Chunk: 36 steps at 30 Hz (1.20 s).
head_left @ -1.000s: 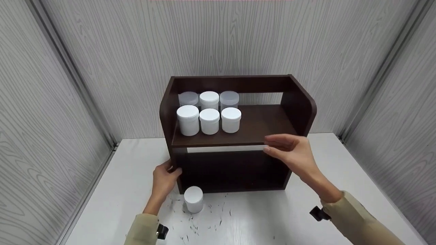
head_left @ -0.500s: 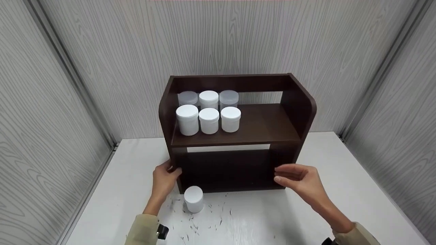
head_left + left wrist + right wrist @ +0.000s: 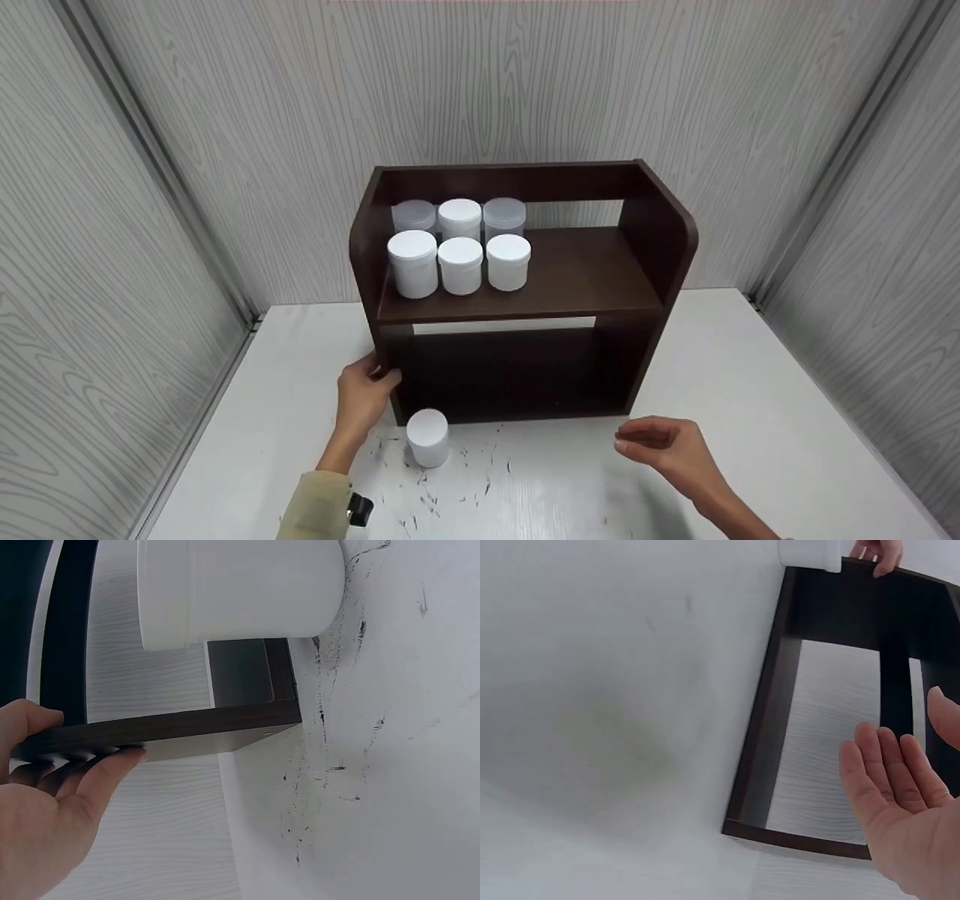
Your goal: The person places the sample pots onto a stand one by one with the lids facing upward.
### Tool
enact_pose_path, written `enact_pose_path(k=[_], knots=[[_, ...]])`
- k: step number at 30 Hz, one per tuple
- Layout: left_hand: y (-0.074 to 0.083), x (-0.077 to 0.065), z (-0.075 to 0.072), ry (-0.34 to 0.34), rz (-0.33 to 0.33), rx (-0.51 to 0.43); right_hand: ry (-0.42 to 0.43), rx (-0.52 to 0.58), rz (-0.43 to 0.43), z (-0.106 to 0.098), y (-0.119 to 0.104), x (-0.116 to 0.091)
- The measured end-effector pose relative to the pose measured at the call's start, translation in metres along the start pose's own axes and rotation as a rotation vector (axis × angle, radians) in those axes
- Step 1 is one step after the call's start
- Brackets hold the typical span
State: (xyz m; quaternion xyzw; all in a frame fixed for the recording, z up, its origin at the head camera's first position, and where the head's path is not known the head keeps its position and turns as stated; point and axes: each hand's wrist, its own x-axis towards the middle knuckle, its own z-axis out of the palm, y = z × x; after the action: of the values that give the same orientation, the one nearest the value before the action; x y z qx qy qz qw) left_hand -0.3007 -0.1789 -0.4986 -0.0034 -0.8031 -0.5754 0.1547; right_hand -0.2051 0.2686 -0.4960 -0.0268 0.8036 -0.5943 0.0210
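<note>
My left hand grips the left side panel of a dark brown two-tier shelf; in the left wrist view its thumb and fingers lie on either face of the panel edge. My right hand hovers over the table at the shelf's front right, holding nothing, its fingers slightly bent and apart from the thumb. One white lidded jar stands upright on the table before the shelf's lower left corner, right of my left hand. On the upper tier, white jars and greyish translucent jars form two rows at the left.
The white table has dark scuff marks around the lone jar. Grey wood-grain walls close in the back and both sides. The upper tier's right part is bare board between the jars and the right side panel.
My right hand has moved down and toward me, from in front of the upper tier to low over the table. The left hand keeps its grip, and the jars have not moved.
</note>
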Motion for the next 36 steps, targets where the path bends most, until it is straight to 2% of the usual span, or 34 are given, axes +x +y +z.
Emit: enact_pose_path(k=[7, 18, 28, 36], knots=[[-0.002, -0.002, -0.001, -0.009, -0.001, -0.002, -0.071, -0.011, 0.023, 0.003, 0.018, -0.006], [-0.004, -0.004, 0.0, -0.004, -0.008, 0.019, -0.183, -0.061, -0.039, 0.018, 0.014, -0.003], [-0.002, -0.003, -0.001, 0.003, 0.003, 0.023, -0.243, -0.03, -0.209, 0.049, 0.007, 0.007], [0.001, -0.001, 0.0, 0.0, 0.005, 0.024, -0.284, 0.017, -0.25, 0.084, 0.0, 0.017]])
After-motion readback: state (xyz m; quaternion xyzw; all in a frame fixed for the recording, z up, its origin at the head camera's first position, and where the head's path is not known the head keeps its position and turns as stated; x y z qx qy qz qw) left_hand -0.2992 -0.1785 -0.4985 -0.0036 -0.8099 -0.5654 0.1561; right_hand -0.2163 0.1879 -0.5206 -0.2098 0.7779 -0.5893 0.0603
